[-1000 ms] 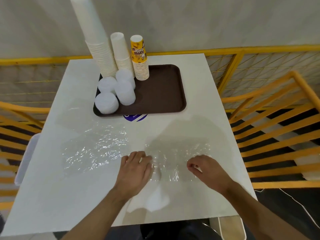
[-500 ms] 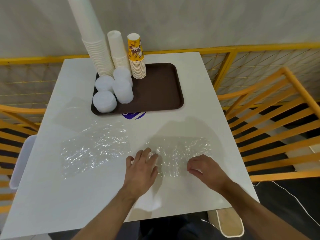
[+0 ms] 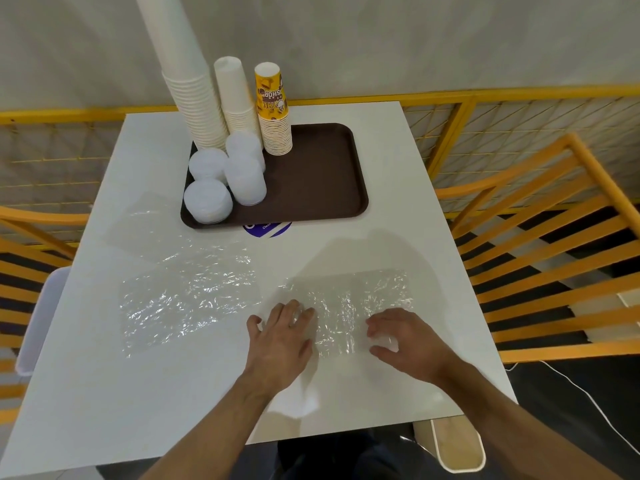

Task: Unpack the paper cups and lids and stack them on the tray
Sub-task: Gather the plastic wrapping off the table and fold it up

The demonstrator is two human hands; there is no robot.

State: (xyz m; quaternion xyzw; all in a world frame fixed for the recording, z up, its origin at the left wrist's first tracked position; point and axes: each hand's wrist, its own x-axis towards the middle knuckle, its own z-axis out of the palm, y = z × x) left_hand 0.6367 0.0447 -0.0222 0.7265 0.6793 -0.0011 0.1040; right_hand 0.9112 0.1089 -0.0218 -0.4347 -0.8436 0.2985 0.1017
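On the brown tray (image 3: 311,174) at the far side of the white table (image 3: 138,393) stand a very tall stack of white paper cups (image 3: 194,98), a shorter white stack (image 3: 235,95) and a yellow printed stack (image 3: 273,109), all upside down. Several stacks of translucent lids (image 3: 207,200) fill the tray's left front. A crumpled clear plastic wrapper (image 3: 346,306) lies flat near me. My left hand (image 3: 280,341) presses flat on its left end, fingers spread. My right hand (image 3: 408,344) curls over its right end, fingers and thumb pinching the plastic.
A second flattened clear wrapper (image 3: 187,299) lies to the left of my hands. A blue round sticker (image 3: 268,230) peeks from under the tray. Orange slatted chairs (image 3: 540,237) flank the table, and a yellow railing (image 3: 485,95) runs behind it.
My left hand has slid a little forward and spread its fingers on the wrapper. My right hand has opened its fist slightly around the wrapper's edge.
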